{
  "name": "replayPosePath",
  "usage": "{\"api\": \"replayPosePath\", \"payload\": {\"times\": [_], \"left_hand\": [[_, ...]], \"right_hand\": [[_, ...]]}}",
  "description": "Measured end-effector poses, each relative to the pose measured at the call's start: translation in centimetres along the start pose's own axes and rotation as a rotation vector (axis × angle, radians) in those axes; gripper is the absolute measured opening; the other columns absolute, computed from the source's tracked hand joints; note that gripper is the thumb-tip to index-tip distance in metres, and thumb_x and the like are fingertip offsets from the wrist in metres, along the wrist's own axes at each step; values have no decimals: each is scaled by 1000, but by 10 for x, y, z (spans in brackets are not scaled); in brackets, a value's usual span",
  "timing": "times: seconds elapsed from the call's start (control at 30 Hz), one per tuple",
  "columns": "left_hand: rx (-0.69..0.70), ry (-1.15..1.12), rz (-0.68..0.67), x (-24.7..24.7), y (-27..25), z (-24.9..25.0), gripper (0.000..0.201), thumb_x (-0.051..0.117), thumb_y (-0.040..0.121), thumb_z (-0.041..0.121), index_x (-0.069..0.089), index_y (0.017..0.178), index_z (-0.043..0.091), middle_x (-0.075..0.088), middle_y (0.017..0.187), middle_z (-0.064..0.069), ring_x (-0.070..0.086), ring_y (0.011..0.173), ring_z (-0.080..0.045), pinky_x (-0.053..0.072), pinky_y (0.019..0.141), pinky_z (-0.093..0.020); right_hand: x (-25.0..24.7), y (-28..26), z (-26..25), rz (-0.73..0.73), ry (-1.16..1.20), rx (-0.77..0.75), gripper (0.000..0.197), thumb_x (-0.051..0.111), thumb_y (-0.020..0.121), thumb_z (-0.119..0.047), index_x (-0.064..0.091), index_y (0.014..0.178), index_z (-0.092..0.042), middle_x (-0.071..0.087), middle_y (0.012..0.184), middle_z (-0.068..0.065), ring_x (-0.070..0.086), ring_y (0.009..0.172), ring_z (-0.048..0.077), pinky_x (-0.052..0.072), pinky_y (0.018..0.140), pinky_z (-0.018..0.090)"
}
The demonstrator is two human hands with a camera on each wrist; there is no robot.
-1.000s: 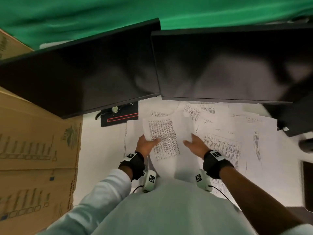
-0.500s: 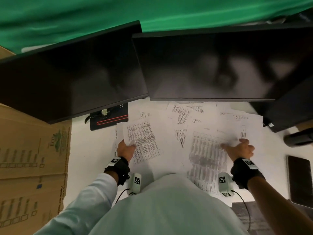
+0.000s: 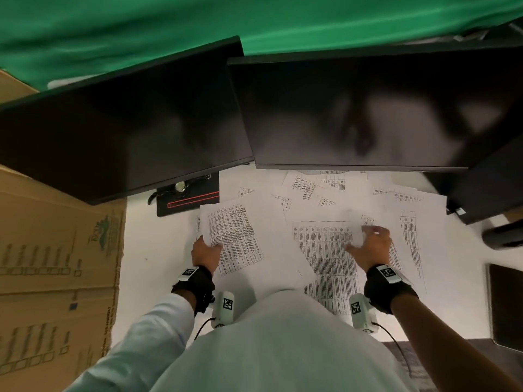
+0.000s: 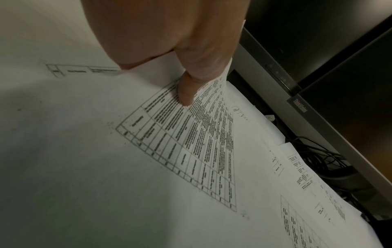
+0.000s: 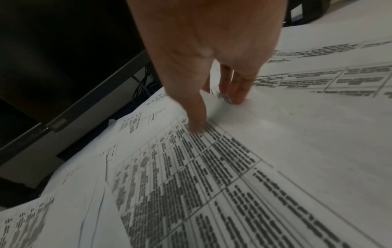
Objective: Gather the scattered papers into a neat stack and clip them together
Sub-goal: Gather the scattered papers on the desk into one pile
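Several printed sheets point(image 3: 325, 250) lie scattered and overlapping on the white desk point(image 3: 158, 250) below the monitors. My left hand point(image 3: 206, 250) pinches the left edge of one table-printed sheet point(image 3: 235, 236), with the thumb point(image 4: 186, 94) on top of the sheet point(image 4: 191, 142) and the fingers hidden beneath it. My right hand point(image 3: 370, 244) is over the papers right of centre. Its thumb point(image 5: 197, 124) presses a dense table sheet point(image 5: 212, 184), and its fingertips point(image 5: 237, 95) catch the blurred corner of a white sheet point(image 3: 353, 230).
Two dark monitors point(image 3: 353, 108) overhang the back of the desk, with cables point(image 4: 318, 156) behind the papers. A black monitor base point(image 3: 189, 199) carries small metal items. A cardboard box point(image 3: 56, 264) stands at the left and dark objects point(image 3: 506, 304) sit at the right edge.
My left hand carried its sheet leftward, then held still. My right hand swung out to the right over the papers and has now come back a little to the left with a sheet corner lifting.
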State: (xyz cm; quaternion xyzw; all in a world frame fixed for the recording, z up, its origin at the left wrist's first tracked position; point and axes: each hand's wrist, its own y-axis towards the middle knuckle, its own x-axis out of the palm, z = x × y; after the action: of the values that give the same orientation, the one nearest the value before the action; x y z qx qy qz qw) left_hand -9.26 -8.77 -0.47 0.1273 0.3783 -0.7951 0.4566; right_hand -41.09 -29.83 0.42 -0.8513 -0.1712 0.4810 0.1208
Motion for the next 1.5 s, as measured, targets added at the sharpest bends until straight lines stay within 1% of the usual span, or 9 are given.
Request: {"api": "replayPosePath", "payload": {"times": [0.27, 0.37, 0.53, 0.63, 0.83, 1.13, 1.27, 1.37, 1.5], "left_hand": [[-31, -5, -48, -5, 0, -3, 39, 65, 86, 4, 63, 125, 9, 68, 121, -15, 64, 108, -33, 51, 98, -44], [-28, -17, -62, -6, 0, -3, 40, 66, 86, 5, 62, 126, 9, 67, 122, -14, 63, 110, -33, 50, 99, -45], [-19, -72, -107, -6, -2, 0, 38, 67, 86, 3, 63, 124, 7, 67, 121, -14, 63, 112, -32, 49, 99, -42], [-28, -143, -158, -3, -7, 5, 37, 67, 87, 2, 62, 124, 4, 67, 119, -13, 62, 110, -28, 47, 99, -38], [-60, -225, -239, 6, -16, 12, 38, 70, 86, 6, 63, 124, 6, 68, 121, -11, 63, 109, -25, 45, 99, -34], [-176, -423, -492, 9, -33, 45, 66, 45, 91, 66, 42, 145, 29, 42, 149, 8, 32, 142, -16, 17, 116, -40], [-81, -209, -466, 16, -31, 45, 25, 76, 83, 17, 67, 106, 19, 70, 107, 1, 65, 108, -22, 46, 89, -28], [-72, -107, -397, 20, -22, 35, 26, 73, 84, 5, 68, 109, 10, 70, 113, -8, 65, 108, -25, 47, 97, -34], [-82, -109, -316, 15, -15, 26, 30, 70, 86, 5, 66, 116, 4, 71, 114, -11, 65, 109, -29, 47, 103, -43]], "right_hand": [[7, -11, -25, -196, 333, 41, 67, 81, 71, -6, 43, 125, -11, 62, 99, 3, 61, 94, 26, 50, 86, 33], [2, -14, -30, -387, 286, 40, 27, 81, 75, -16, 64, 96, -13, 67, 84, -1, 65, 91, 26, 49, 81, 30], [-50, -19, -79, -91, 125, -310, 17, 66, 91, -24, 62, 95, -7, 59, 74, 0, 60, 69, 20, 38, 53, 19], [-93, -30, -118, -191, 287, -481, 16, 68, 89, -27, 60, 103, -22, 62, 85, -17, 61, 76, -1, 44, 63, 14], [-91, -26, -136, -277, 864, -368, 35, 68, 88, -16, 61, 121, -26, 68, 120, -6, 64, 111, 4, 51, 91, 22], [20, -22, -89, -467, 342, -154, 52, 56, 97, -19, 37, 145, -13, 49, 139, 2, 46, 131, 23, 37, 105, 37], [39, -24, -78, -681, 103, -232, 42, 59, 95, -26, 52, 133, -11, 58, 133, 4, 53, 125, 27, 42, 104, 38], [28, -12, -56, -408, 154, -189, 21, 65, 90, -23, 66, 109, -16, 63, 110, 0, 60, 105, 22, 44, 89, 30], [-6, 13, -6, 165, 109, 12, 50, 78, 75, -18, 58, 120, -11, 46, 135, 16, 47, 125, 36, 38, 109, 47]]}}
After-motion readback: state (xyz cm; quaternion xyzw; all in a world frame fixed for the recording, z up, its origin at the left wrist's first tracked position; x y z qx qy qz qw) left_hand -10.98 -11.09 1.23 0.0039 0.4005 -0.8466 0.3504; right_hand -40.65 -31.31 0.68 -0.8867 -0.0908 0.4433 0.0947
